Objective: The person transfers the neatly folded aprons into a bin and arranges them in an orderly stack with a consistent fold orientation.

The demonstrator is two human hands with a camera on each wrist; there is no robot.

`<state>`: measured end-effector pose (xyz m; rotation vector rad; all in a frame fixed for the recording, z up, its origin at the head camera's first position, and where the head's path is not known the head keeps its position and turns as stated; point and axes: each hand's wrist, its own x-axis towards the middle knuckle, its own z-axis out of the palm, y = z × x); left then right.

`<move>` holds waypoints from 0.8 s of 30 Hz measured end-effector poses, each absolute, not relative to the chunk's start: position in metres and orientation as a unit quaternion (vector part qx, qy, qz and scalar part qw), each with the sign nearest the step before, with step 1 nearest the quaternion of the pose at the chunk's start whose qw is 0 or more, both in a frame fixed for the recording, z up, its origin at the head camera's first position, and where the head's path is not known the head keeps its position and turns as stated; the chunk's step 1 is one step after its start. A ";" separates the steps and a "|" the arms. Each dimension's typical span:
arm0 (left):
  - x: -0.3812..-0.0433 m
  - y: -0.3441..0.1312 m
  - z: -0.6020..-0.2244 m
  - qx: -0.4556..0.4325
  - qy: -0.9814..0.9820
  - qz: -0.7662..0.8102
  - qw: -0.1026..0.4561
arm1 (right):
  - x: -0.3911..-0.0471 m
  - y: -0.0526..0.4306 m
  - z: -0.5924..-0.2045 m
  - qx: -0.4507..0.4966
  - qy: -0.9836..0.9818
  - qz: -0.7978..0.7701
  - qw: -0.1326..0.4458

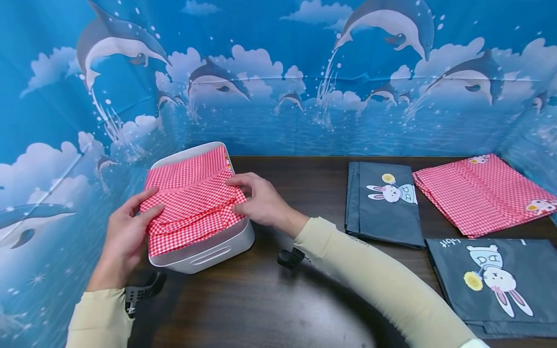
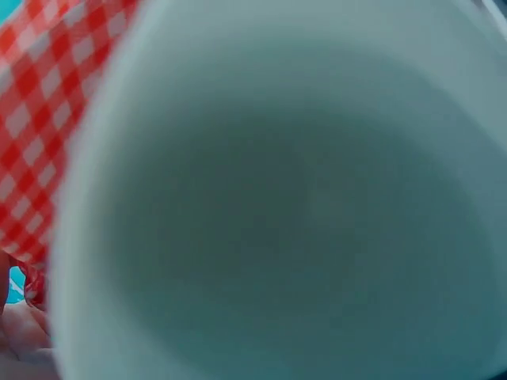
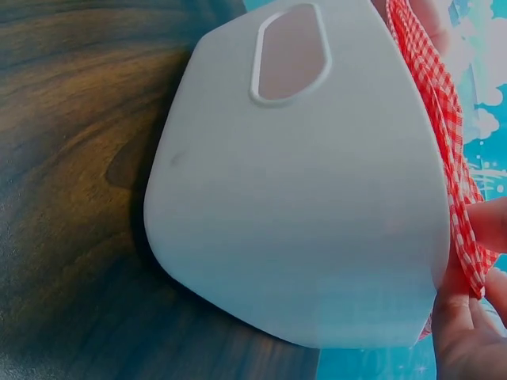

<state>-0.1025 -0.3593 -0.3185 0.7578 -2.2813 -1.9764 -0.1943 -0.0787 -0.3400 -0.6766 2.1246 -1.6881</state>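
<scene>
A folded red-and-white gingham cloth (image 1: 193,200) lies over the mouth of a white plastic bin (image 1: 239,241), its back part inside the rim. My left hand (image 1: 124,237) pinches the cloth's left edge between thumb and fingers. On the opposite side, my right hand (image 1: 265,200) grips the right edge. In the right wrist view the cloth (image 3: 436,103) stands along the rim of the bin (image 3: 301,206), thumb and fingers on both its faces. The bin's wall (image 2: 277,198) fills most of the left wrist view and hides much of the left hand.
To the right on the dark wooden table (image 1: 243,309) lie a folded dark grey cloth (image 1: 378,212) with a rabbit print, another rabbit-print grey cloth (image 1: 461,299), and a folded red gingham cloth (image 1: 483,198). A dolphin-print curtain (image 1: 278,130) borders the table behind and at the sides.
</scene>
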 end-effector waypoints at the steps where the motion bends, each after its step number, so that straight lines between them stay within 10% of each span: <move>1: -0.102 -0.359 -0.319 0.244 -0.734 -0.634 0.015 | -0.194 -0.078 -0.340 -0.241 0.752 -0.590 0.169; 24: -0.102 -0.360 -0.325 0.235 -0.769 -0.594 0.011 | -0.193 -0.078 -0.343 -0.257 0.768 -0.566 0.157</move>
